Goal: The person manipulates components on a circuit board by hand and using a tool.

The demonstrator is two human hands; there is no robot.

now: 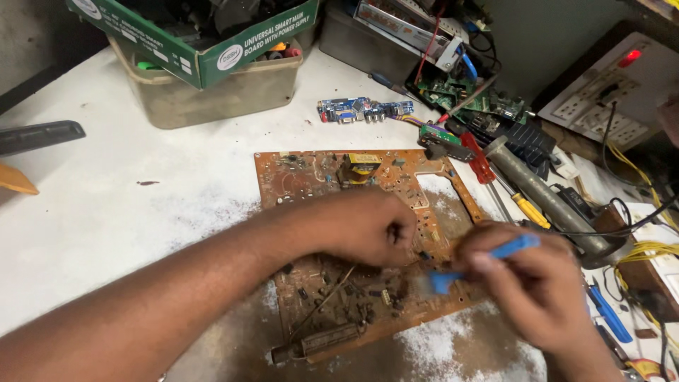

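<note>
— See how the left hand (368, 226) lies fisted on the brown circuit board (353, 240), just pressing it flat to the white bench (106, 205)? It grips nothing, only weighs the board down.

— And the right hand (527, 283) is closed round that blue brush (488, 258), its head blurred at the board's right edge. My worry is the dust (453, 339): it lies all round the near edge (grey-brown, a fair pile), and a hard sweep could throw it up towards the face or back among the parts.

— The parts themselves look at risk to me. The yellow transformer (362, 168) at the far end seems sturdy, but the small ones under the knuckles could bend if the fist shifts.

— True. And the right side is crowded: a yellow-handled screwdriver (529, 210), a red-handled tool (478, 161) and black cable (622, 226) lie near that elbow. A wide stroke could knock one onto the board, I think.

— The small blue board (364, 110) beyond sits well apart, at least.
</note>
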